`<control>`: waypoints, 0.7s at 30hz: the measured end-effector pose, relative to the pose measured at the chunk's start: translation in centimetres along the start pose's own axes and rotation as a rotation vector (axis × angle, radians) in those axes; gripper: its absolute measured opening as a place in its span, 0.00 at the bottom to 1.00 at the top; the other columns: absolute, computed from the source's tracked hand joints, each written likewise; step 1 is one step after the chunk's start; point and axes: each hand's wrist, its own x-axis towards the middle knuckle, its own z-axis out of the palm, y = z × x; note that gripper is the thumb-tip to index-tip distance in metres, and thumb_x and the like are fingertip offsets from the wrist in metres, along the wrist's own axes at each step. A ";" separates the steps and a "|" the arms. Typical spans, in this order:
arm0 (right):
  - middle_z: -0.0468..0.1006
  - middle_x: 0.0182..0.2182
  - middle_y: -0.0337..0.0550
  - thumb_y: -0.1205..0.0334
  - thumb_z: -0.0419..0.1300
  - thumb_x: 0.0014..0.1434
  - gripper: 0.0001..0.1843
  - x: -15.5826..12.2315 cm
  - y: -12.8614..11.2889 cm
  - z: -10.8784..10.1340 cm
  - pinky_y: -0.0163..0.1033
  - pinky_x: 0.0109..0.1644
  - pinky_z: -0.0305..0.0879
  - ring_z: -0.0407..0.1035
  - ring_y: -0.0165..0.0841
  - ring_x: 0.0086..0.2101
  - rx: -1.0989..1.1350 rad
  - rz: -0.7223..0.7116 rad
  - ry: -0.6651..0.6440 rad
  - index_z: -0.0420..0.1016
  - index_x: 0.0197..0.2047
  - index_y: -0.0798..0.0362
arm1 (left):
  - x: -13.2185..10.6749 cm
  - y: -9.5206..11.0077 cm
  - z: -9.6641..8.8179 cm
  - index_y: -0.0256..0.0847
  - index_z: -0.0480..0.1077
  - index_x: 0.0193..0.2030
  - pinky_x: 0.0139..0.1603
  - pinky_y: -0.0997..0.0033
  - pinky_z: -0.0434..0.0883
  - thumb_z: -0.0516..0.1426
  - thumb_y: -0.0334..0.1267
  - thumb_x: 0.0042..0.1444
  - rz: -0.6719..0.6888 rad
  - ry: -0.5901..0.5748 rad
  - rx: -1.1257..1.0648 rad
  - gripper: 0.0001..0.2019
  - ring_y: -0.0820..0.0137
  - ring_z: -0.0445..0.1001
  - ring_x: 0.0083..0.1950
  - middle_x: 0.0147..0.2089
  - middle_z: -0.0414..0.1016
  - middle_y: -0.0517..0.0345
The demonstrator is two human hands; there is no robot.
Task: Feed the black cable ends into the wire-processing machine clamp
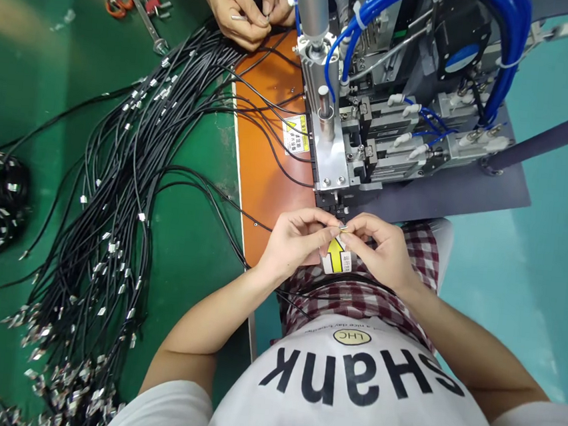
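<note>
Here, a small metallic piece (343, 227) lies pinched between the left fingers (320, 217) and right fingers (364, 225).

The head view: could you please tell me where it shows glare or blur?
Head view: warm-toned glare streaks the green tabletop at upper left; in the head view, connector ends at lower left look smeared, while the left hand and right hand look sharper.
</note>
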 end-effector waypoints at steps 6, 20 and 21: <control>0.78 0.32 0.40 0.59 0.63 0.63 0.06 0.3 0.3 0.4 0.39 0.36 0.65 0.71 0.32 0.32 -0.058 -0.039 0.039 0.77 0.35 0.50 | 0.1 -0.7 0.4 0.41 0.77 0.38 0.17 0.78 0.59 0.68 0.43 0.55 -0.020 0.067 -0.019 0.10 0.79 0.60 0.18 0.18 0.65 0.66; 0.82 0.39 0.44 0.55 0.65 0.62 0.09 -0.4 -2.0 -0.8 0.40 0.36 0.70 0.76 0.35 0.34 -0.060 0.085 0.091 0.83 0.41 0.50 | -0.1 -1.1 0.4 0.39 0.77 0.38 0.16 0.79 0.63 0.68 0.47 0.55 -0.003 0.097 0.070 0.13 0.78 0.65 0.19 0.24 0.73 0.61; 0.82 0.38 0.44 0.55 0.66 0.62 0.09 -0.4 -2.0 -0.7 0.40 0.36 0.70 0.76 0.35 0.34 -0.062 0.082 0.096 0.84 0.40 0.50 | 0.0 -1.1 0.4 0.39 0.77 0.38 0.17 0.78 0.64 0.68 0.46 0.55 0.008 0.093 0.069 0.13 0.78 0.66 0.20 0.25 0.73 0.61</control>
